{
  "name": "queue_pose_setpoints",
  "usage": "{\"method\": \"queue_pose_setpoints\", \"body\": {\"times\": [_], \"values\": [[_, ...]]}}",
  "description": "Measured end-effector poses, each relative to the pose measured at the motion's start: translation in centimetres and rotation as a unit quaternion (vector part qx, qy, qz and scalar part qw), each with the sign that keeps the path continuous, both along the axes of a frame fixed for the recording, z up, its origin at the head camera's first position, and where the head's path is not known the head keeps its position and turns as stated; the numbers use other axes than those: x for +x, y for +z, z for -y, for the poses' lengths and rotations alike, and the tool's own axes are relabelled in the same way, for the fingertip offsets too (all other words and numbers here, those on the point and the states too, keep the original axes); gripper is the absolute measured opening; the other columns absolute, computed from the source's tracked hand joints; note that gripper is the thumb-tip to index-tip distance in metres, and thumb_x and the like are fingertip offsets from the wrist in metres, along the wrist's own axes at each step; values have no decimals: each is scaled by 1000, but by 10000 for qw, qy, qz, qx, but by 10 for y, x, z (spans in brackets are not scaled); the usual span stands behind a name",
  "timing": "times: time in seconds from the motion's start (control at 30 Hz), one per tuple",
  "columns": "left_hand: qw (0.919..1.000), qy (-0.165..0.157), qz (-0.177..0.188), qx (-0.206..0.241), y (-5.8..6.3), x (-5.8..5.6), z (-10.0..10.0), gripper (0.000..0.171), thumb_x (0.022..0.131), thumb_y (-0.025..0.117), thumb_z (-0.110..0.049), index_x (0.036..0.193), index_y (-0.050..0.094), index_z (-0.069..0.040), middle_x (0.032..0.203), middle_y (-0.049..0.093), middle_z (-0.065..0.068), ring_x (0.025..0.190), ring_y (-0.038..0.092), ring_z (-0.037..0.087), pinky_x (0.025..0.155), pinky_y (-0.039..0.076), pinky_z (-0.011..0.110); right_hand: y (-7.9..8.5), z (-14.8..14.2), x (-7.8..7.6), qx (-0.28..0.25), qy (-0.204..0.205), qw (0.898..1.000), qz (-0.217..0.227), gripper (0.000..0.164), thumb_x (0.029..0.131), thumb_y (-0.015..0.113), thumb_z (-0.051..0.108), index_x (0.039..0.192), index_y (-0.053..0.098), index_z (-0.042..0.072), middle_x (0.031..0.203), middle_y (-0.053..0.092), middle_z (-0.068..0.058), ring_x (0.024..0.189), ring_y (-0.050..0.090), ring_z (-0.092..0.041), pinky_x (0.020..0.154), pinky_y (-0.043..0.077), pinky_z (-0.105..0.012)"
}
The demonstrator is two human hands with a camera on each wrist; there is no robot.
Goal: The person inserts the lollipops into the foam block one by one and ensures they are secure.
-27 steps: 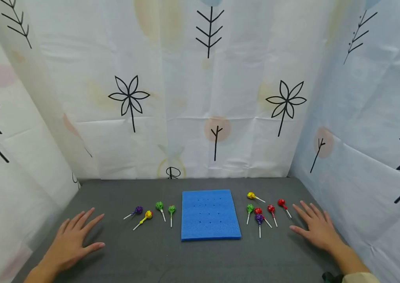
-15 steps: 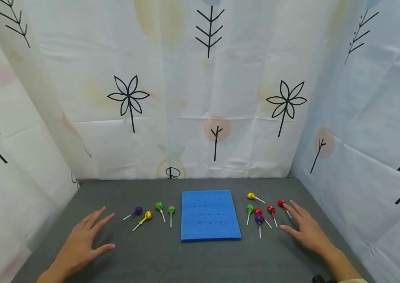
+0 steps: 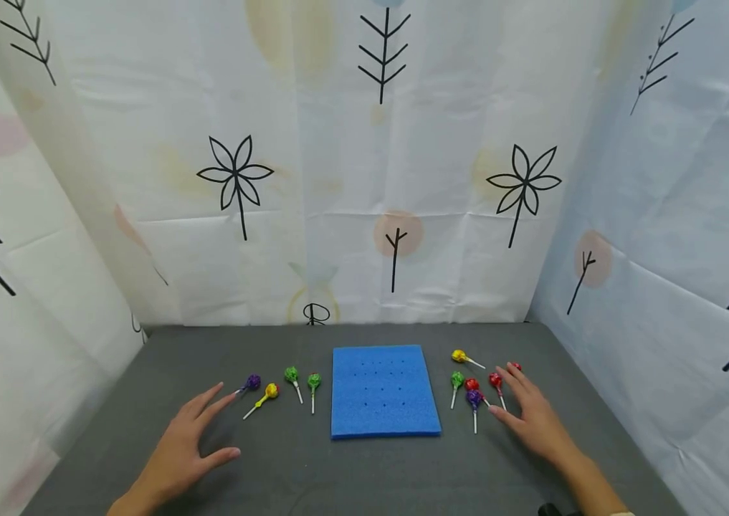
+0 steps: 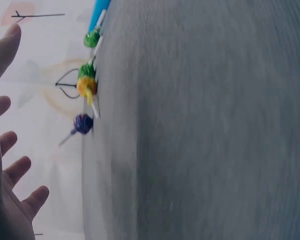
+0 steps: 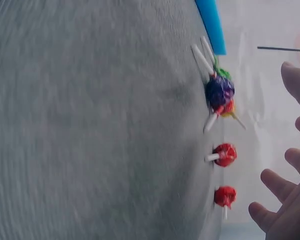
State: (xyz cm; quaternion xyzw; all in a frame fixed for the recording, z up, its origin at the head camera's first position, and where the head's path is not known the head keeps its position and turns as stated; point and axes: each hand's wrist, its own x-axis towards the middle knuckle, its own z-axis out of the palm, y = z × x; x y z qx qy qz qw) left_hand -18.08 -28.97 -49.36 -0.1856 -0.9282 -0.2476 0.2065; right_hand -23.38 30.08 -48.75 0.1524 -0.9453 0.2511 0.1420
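Observation:
My left hand (image 3: 180, 446) hovers at the left with fingers spread, holding nothing. Its fingertips overlap the stick of a purple lollipop (image 3: 253, 383) in the head view. Just right of that lies a yellow lollipop (image 3: 271, 391), then two green lollipops (image 3: 291, 374). On the other side my right hand (image 3: 535, 419) is spread over the right-hand lollipops, also holding nothing. Its fingers partly cover two red lollipops (image 3: 496, 380). Beside the thumb lie another purple lollipop (image 3: 474, 398) and a third red lollipop (image 3: 472, 385). In both wrist views, relaxed fingers (image 4: 20, 170) stand apart from the lollipops.
Between the two groups lies a blue foam board (image 3: 383, 419) with rows of small holes. A green lollipop (image 3: 457, 380) and a yellow lollipop (image 3: 459, 355) are right of it. Patterned white cloth (image 3: 338, 251) walls the grey table (image 3: 287, 473) on three sides.
Both hands have moved inward over the table, the left one rightward toward the purple lollipop, the right one leftward over the red lollipops. The lollipops and board stay put.

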Motion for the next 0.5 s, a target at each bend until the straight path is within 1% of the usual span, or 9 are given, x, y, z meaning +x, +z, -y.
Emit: {"method": "queue_pose_setpoints", "body": {"times": [0.13, 0.23, 0.3, 0.4, 0.5], "values": [[9992, 34, 26, 398, -6, -2, -10, 78, 71, 86, -36, 140, 51, -28, 146, 43, 9, 127, 40, 34, 89, 37, 60, -4, 6, -1, -160, -59, 9998, 66, 66, 88, 72, 26, 143, 42, 3, 147, 35, -27, 130, 35, -51, 95, 29, -71], [9979, 85, 10, 650, -10, -5, -17, 74, 71, 87, -33, 137, 54, -28, 144, 46, 7, 127, 41, 31, 90, 37, 59, -7, 10, -2, -274, -22, 9996, -43, 62, 88, 72, 23, 140, 46, 1, 143, 41, -26, 128, 38, -49, 96, 29, -70], [9969, 122, 5, 774, -13, -7, -23, 70, 71, 87, -31, 134, 57, -26, 143, 48, 6, 127, 42, 30, 90, 37, 59, -9, 13, -3, -318, 16, 9994, -167, 59, 88, 73, 22, 137, 49, -1, 139, 44, -26, 127, 40, -48, 96, 30, -69], [9947, 152, -55, 1012, -16, -9, -33, 64, 72, 87, -26, 130, 60, -20, 139, 51, 5, 126, 44, 29, 92, 37, 53, -12, 16, -5, -387, 21, 9988, -294, 55, 88, 73, 21, 134, 53, -2, 135, 49, -26, 124, 45, -46, 96, 33, -66], [9913, 143, -159, 1301, -19, -12, -44, 57, 73, 86, -20, 125, 64, -14, 133, 56, 3, 120, 50, 26, 91, 40, 39, -14, 19, -8, -450, -27, 9985, -315, 53, 88, 73, 21, 132, 54, 0, 131, 53, -24, 119, 49, -43, 95, 36, -64]]}}
